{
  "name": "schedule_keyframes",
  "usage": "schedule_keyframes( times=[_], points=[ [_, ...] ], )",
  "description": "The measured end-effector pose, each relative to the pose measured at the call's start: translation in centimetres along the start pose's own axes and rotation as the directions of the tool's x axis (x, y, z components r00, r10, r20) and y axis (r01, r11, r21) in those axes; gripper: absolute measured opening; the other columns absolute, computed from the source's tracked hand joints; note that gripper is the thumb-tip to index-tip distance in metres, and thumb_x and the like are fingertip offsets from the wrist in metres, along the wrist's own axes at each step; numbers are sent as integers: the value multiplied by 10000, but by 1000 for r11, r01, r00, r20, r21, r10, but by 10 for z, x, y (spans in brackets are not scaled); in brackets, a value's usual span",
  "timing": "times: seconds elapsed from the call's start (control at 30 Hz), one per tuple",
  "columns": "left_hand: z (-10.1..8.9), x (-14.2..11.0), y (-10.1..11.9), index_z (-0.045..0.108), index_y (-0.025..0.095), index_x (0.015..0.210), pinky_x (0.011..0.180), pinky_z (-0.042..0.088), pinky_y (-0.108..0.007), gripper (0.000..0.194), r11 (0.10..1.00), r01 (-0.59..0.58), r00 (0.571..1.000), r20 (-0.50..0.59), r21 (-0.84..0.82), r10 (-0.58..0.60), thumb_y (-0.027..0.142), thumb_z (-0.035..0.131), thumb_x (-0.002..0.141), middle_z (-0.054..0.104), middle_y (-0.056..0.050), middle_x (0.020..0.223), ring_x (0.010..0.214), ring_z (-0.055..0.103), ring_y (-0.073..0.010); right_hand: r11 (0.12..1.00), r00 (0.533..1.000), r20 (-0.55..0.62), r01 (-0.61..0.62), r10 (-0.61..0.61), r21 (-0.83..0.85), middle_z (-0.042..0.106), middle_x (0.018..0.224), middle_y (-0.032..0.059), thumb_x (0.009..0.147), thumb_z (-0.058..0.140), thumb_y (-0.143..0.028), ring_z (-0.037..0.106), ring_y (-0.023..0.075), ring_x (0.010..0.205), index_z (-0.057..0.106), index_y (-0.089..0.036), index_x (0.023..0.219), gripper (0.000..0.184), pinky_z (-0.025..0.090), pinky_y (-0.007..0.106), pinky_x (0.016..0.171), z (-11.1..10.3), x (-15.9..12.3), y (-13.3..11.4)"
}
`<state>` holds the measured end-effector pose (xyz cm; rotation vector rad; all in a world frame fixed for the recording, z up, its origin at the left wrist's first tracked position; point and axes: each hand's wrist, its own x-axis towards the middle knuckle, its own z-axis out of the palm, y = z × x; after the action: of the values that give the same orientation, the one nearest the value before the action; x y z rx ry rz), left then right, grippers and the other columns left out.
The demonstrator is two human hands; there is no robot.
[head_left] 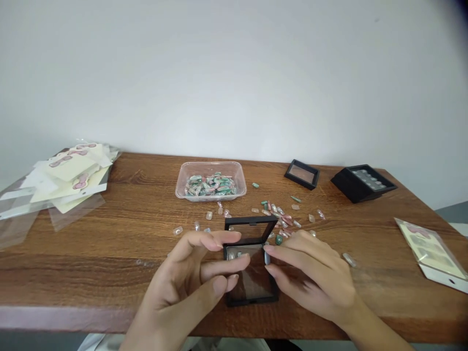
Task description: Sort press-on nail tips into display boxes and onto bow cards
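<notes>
Right grip [307, 275] pinching a clear press-on nail [267, 258] against an open black display box [251, 231], left grip [190, 280] spread around the box's left edge, loose nails [283, 219] just beyond both on the wooden surface [91, 273]

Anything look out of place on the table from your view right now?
Yes: loose false nails lie scattered across the wooden table, outside the clear plastic tray. One stray nail sits apart, beyond the right hand, so it could easily be missed.

Wooden table [91, 278] — false nails [287, 220], plastic tub [211, 181], black cases [302, 174].

Right fingers [287, 258] pinch false nail [267, 258] over open black case [252, 290]
</notes>
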<state>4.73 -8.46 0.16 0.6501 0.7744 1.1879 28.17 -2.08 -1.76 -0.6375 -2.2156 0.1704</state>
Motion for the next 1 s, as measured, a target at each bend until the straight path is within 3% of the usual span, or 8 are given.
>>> schedule_keyframes(
  times=[0.27, 0.53, 0.77, 1.0],
  points=[
    [0, -8, 5, 694, 345, 1029, 871, 580, -165, 285, 994, -81, 995, -52, 67, 84, 92, 724, 900, 710, 21, 1308, 1088, 749, -197, 997, 987, 144, -69, 74, -39, 682, 773, 9, 934, 662, -127, 590, 132, 644, 688, -173, 1060, 137, 442, 263, 602, 5, -2, 4],
    [-5, -8, 12, 693, 315, 948, 845, 594, -152, 251, 979, -156, 976, -135, 127, 173, 133, 816, 826, 763, 42, 1201, 991, 779, -176, 984, 906, 383, -163, 180, -76, 683, 806, 20, 978, 622, -219, 618, 162, 712, 725, -191, 1028, 117, 414, 281, 624, 1, -4, 13],
    [-6, -9, 14, 669, 305, 937, 880, 609, -196, 297, 981, -121, 912, -372, 154, 171, 236, 890, 750, 764, 35, 1220, 1013, 773, -201, 971, 825, 513, -202, 237, -125, 679, 816, 16, 995, 603, -259, 622, 159, 730, 738, -204, 1003, 147, 406, 286, 652, -4, -5, 17],
    [-11, -6, 13, 675, 307, 910, 838, 636, -231, 286, 981, -86, 929, -342, 172, 141, 239, 893, 738, 785, 35, 1128, 970, 783, -223, 970, 801, 547, -181, 243, -165, 682, 819, 15, 1011, 575, -274, 630, 157, 721, 740, -203, 992, 181, 415, 287, 648, -5, -3, 17]
  ],
)
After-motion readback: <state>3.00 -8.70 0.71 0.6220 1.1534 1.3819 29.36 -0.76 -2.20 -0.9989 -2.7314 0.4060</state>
